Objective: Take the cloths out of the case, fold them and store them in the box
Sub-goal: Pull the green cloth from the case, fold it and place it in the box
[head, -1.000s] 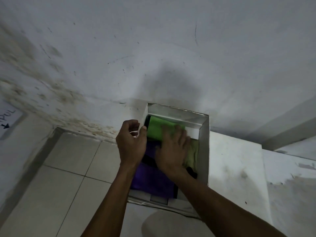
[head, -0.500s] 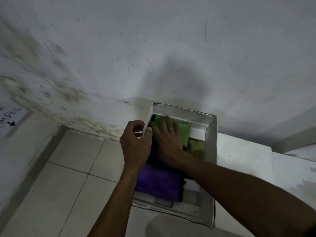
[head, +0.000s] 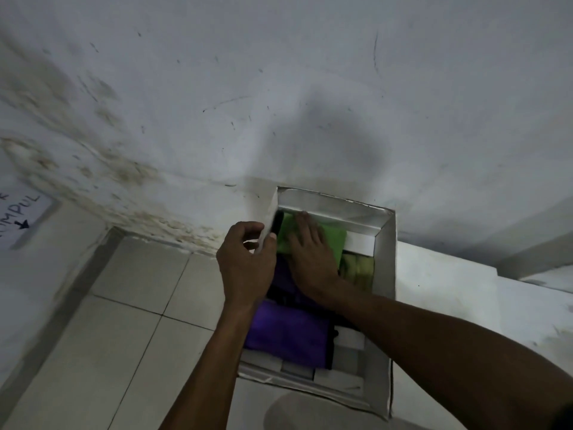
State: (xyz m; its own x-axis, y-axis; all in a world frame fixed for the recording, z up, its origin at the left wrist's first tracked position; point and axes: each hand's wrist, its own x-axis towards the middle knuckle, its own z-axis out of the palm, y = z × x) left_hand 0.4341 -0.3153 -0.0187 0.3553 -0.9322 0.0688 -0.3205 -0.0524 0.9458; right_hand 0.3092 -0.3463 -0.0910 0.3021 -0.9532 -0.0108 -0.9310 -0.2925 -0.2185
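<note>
Storing step in hand. My right hand [head: 310, 259] lies flat, fingers straight, pressing the folded green cloth [head: 333, 240] into the far-left corner of the white box [head: 384, 305]. My left hand [head: 245, 265] pinches the box's left wall, thumb inside. A purple cloth [head: 288, 336] lies nearer me; an olive cloth [head: 358, 270] sits against the right wall. Next, I judge: seat the green cloth level, then release.

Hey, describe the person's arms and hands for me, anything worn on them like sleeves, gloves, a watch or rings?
Both forearms are bare as far as the picture shows; no sleeve reaches into view. The left hand and the right hand wear no gloves. No watch or bracelet shows on either wrist, and no ring is visible, though the dim light makes small details hard to tell.
</note>
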